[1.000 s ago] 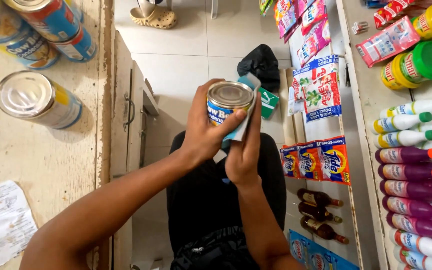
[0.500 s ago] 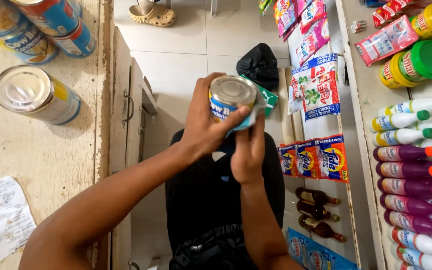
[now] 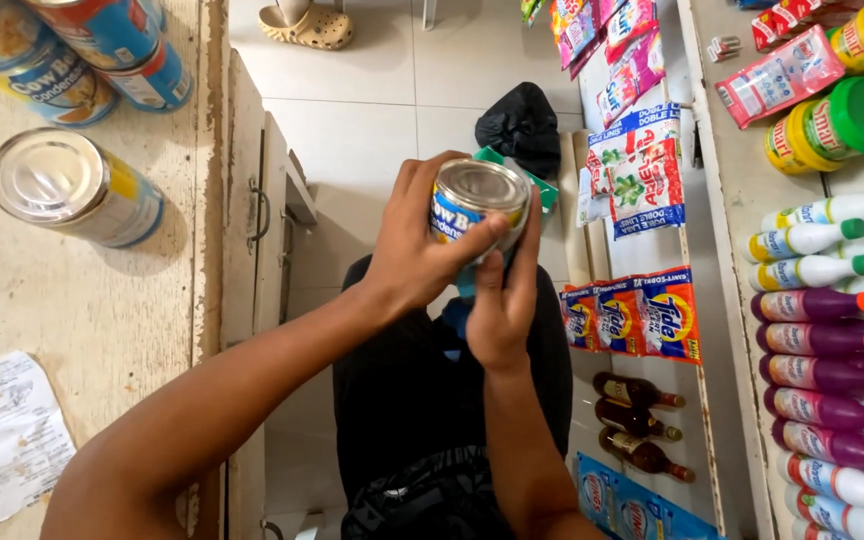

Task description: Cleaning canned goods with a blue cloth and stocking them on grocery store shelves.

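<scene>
Both hands grip one can (image 3: 477, 215) in mid-air beside the counter (image 3: 102, 330) edge: left hand (image 3: 422, 245) wraps its side, right hand (image 3: 502, 300) supports underneath. Step: inspecting can; other cans (image 3: 72, 190) sit on counter.

blue-label can (image 3: 472, 205) centre, held | orange-blue sachets (image 3: 632, 318) right | lying can (image 3: 72, 190) on counter

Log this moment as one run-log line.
left hand: grips blue-labelled silver tin can | right hand: supports can | counter: similar cans
</scene>
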